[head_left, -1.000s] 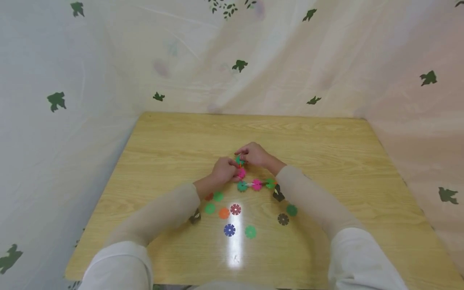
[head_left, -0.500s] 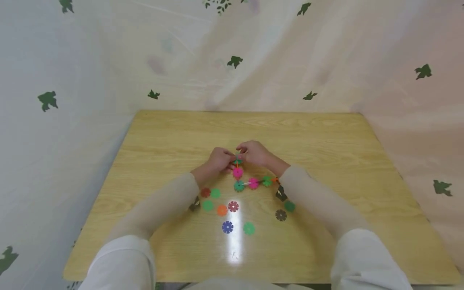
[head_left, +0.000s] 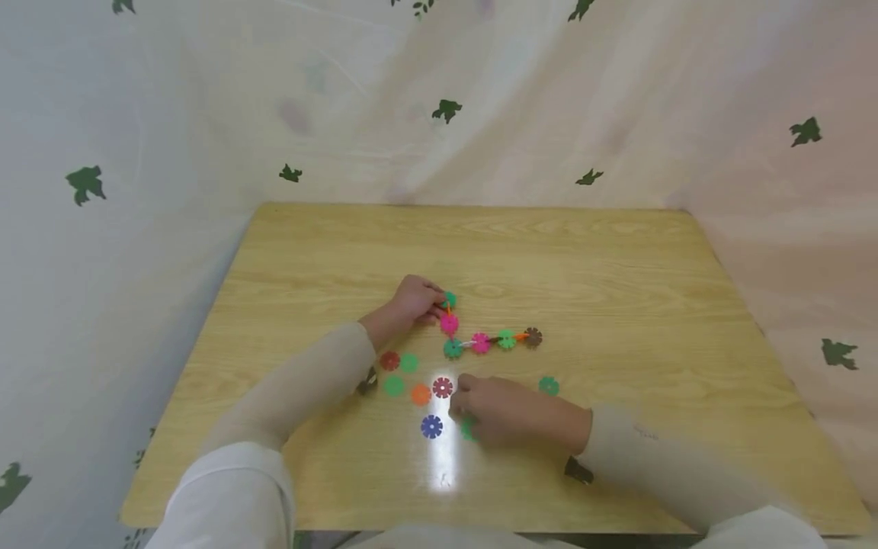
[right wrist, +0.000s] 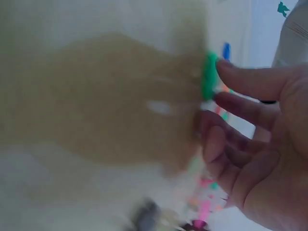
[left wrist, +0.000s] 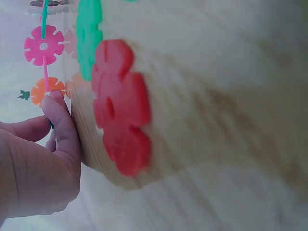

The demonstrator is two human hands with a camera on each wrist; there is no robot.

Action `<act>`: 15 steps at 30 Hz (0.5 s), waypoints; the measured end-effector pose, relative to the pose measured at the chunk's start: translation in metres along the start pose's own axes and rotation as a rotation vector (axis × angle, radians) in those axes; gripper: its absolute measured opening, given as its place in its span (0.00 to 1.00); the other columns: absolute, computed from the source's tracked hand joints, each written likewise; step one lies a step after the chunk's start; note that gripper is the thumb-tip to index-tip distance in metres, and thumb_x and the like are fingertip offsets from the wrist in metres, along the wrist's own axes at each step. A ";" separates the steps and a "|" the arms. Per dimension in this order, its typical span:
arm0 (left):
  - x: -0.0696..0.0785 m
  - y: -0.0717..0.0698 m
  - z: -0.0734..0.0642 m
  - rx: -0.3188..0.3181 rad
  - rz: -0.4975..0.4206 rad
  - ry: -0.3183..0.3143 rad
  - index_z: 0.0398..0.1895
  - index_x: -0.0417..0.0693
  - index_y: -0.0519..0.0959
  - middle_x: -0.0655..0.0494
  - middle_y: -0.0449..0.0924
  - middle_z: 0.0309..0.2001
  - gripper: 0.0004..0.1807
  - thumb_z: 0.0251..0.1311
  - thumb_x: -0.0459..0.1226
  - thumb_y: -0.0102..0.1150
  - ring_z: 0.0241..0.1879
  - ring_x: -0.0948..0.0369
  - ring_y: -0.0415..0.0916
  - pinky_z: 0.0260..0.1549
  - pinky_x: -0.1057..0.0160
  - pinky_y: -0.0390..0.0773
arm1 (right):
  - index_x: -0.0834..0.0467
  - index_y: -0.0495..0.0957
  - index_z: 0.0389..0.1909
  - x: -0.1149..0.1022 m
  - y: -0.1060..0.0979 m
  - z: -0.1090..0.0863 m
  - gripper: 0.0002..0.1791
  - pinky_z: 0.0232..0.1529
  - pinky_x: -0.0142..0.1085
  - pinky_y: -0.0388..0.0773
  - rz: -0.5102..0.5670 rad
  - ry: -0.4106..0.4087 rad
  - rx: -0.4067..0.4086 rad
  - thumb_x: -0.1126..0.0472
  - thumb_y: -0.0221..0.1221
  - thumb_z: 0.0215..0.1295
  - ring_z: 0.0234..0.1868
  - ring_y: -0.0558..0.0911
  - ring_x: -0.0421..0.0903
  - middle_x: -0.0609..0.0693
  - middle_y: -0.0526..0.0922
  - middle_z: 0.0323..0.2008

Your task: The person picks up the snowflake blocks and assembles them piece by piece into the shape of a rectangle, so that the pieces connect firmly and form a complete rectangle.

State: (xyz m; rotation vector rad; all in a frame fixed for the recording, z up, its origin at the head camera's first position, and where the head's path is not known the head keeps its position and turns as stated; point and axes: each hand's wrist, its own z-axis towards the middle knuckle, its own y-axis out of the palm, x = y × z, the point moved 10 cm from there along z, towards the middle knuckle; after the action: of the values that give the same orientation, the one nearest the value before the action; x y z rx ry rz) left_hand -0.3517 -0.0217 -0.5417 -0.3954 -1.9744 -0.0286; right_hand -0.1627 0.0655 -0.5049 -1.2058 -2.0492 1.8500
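Observation:
My left hand [head_left: 414, 300] pinches the far end of a chain of notched plastic discs, beside its teal disc [head_left: 450, 300]. In the left wrist view, thumb and finger meet close to an orange disc [left wrist: 38, 91] of that chain, which joins a pink disc [left wrist: 43, 45]. The chain bends at a lower teal disc [head_left: 453, 348] and runs right to a brown disc [head_left: 533, 337]. My right hand [head_left: 504, 412] is over a loose green disc [head_left: 469, 430], partly covering it. Its thumb and fingertips are right at the green disc [right wrist: 210, 77] in the right wrist view.
Loose discs lie on the wooden table [head_left: 329, 488]: red [head_left: 390, 361], light green [head_left: 408, 363], orange [head_left: 421, 394], dark red [head_left: 442, 387], blue [head_left: 431, 426] and dark green [head_left: 549, 386]. Patterned cloth [head_left: 370, 114] hangs behind the table.
My right hand has let go of the chain's far end and moved toward me to the loose green disc. The chain's brown end disc now shows. My left hand stays at the chain.

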 end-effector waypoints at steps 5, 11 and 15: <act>0.002 -0.001 -0.002 0.000 -0.003 0.004 0.51 0.33 0.80 0.48 0.84 0.26 0.13 0.66 0.29 0.61 0.17 0.64 0.79 0.16 0.71 0.82 | 0.50 0.80 0.48 0.002 0.012 -0.002 0.14 0.37 0.27 0.79 0.042 0.056 0.008 0.63 0.67 0.62 0.35 0.75 0.36 0.43 0.74 0.44; 0.000 -0.002 0.000 0.002 0.010 0.000 0.52 0.33 0.79 0.47 0.84 0.26 0.13 0.66 0.29 0.61 0.18 0.63 0.79 0.16 0.70 0.83 | 0.51 0.81 0.49 0.004 0.012 -0.001 0.14 0.41 0.27 0.80 0.026 0.061 0.002 0.63 0.65 0.63 0.37 0.75 0.37 0.44 0.74 0.46; 0.001 -0.003 0.001 0.001 0.014 0.010 0.52 0.32 0.78 0.47 0.83 0.26 0.13 0.67 0.30 0.60 0.19 0.63 0.80 0.17 0.69 0.83 | 0.51 0.81 0.52 0.005 0.013 -0.003 0.19 0.45 0.28 0.81 0.011 0.070 -0.005 0.66 0.67 0.59 0.41 0.76 0.37 0.44 0.75 0.48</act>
State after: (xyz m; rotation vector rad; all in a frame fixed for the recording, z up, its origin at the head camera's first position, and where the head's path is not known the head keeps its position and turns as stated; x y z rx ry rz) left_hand -0.3542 -0.0240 -0.5409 -0.4079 -1.9611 -0.0205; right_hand -0.1588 0.0702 -0.5175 -1.2667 -2.0160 1.7820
